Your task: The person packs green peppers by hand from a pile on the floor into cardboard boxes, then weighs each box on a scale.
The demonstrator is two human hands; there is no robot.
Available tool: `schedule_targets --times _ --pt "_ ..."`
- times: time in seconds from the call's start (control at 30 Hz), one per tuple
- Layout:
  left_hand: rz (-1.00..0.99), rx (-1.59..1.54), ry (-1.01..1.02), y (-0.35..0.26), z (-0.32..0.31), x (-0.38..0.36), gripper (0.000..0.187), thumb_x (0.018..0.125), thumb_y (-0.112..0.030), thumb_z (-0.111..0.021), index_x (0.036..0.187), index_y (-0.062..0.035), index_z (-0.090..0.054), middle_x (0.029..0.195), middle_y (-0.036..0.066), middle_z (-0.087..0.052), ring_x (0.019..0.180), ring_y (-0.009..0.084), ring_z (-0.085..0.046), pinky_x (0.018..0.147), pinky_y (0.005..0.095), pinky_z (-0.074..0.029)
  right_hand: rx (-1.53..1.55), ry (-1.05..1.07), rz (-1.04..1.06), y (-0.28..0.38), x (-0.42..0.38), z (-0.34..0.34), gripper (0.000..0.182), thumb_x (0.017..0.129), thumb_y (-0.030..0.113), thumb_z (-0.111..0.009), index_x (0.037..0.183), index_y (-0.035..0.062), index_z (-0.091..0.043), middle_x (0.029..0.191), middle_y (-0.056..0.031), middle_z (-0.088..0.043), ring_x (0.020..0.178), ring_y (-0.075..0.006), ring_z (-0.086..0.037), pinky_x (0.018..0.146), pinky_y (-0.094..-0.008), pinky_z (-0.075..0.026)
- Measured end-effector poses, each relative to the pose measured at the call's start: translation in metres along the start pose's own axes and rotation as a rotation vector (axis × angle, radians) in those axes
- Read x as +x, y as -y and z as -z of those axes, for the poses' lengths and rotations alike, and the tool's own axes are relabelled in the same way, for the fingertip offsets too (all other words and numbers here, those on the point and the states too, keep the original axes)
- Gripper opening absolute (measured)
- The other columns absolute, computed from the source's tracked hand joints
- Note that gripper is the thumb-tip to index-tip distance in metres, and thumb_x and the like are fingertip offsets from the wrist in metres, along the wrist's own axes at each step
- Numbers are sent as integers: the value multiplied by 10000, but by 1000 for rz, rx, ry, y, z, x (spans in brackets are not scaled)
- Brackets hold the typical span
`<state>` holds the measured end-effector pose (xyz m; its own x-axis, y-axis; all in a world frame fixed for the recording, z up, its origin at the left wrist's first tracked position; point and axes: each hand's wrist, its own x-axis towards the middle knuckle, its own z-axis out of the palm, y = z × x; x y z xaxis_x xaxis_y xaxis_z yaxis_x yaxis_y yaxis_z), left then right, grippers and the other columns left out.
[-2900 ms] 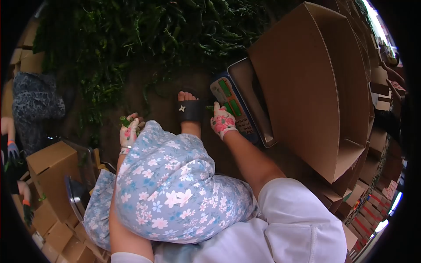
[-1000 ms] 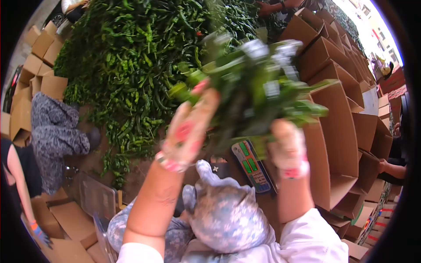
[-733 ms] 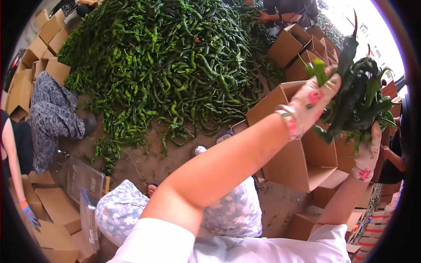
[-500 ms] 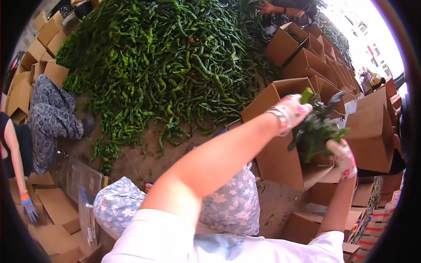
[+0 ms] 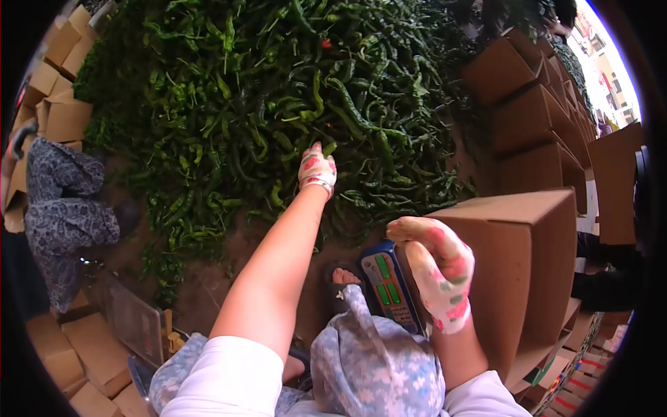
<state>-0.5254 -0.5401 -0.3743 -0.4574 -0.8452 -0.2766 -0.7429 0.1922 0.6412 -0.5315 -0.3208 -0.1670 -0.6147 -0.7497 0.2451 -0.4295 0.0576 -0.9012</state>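
Green dominates: we log a broad heap of long peppers spread over the ground ahead. Next in size, a brown cardboard carton at our right, its opening turned away to the right. More cartons line the heap's right side. At far left, a person in dark patterned trousers is beside the heap. A blue scale with green panels lies between our sandalled foot and the carton. Our right hand, gloved in floral print, is above the scale's edge, fingers curled, thumb close under them; whether they meet, we cannot tell. Our left hand, likewise gloved, reaches onto the peppers; its grip we cannot tell. Smallest: a red speck among the green.
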Motion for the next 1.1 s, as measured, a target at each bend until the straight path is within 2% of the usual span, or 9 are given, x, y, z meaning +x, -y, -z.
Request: schedule_targets --times 0.07,0.3,0.47,0.63,0.73,0.83,0.9,1.0,1.1 --pt "-123 354 -43 7 -20 17 377 848 -307 -598 1161 -104 -541 1133 147 -582 1024 304 -594 852 380 -491 -20 33 -73 -47 17 -22 201 793 -44 -606 985 1 -646 878 -127 -653 753 -209 -647 682 -276 -511" --pt "-258 20 37 29 27 -38 353 745 -284 -708 977 -50 -582 994 142 -581 939 345 -586 812 413 -474 147 -95 -249 -125 64 -77 146 858 3 -584 989 15 -648 857 -73 -655 759 -139 -630 681 -241 -489" --pt "-584 218 -338 29 60 9 282 700 -181 -718 924 -53 -604 987 101 -577 922 308 -553 788 387 -475 164 -90 -291 -154 71 -85 143 872 14 -577 988 9 -661 884 -59 -667 792 -107 -623 699 -229 -487" --pt "-441 697 -27 41 46 48 254 677 -157 -694 900 -93 -591 918 88 -598 888 289 -594 748 403 -498 197 -176 -373 -165 81 -83 148 869 2 -576 989 -2 -663 875 -53 -671 798 -103 -623 732 -217 -482" --pt "-558 260 -83 66 73 25 259 731 -42 -675 965 -89 -577 931 79 -648 770 232 -640 660 362 -533 309 -233 -432 -172 81 -72 161 887 -2 -554 1020 -5 -643 905 -38 -661 809 -88 -607 739 -214 -478" --pt "-48 -878 73 96 86 -16 342 789 -58 -717 1095 -84 -567 889 52 -625 733 169 -623 633 272 -534 303 -343 -404 -184 83 -55 166 898 14 -547 1041 -13 -627 929 -40 -649 861 -94 -596 801 -226 -475" --pt "-63 -1216 184 100 107 -28 513 791 -53 -709 1255 -95 -494 912 53 -603 780 172 -621 678 283 -552 275 -471 -265 -206 88 -40 212 905 41 -553 1106 -10 -595 1014 -60 -628 937 -119 -579 866 -253 -457" --pt "197 -1494 269 90 123 -46 635 764 -42 -710 1327 -51 -417 1015 59 -579 906 212 -619 784 365 -569 -179 -639 -279 -254 102 -17 425 907 192 -606 1270 4 -490 1274 -116 -515 1171 -215 -484 1016 -334 -363" --pt "169 -1516 353 55 102 -26 541 792 -50 -651 1295 -69 -452 1052 63 -587 901 236 -626 795 386 -551 -2 -568 -474 -309 120 -19 630 897 399 -602 1366 26 -409 1392 -131 -428 1268 -224 -410 1075 -345 -285"
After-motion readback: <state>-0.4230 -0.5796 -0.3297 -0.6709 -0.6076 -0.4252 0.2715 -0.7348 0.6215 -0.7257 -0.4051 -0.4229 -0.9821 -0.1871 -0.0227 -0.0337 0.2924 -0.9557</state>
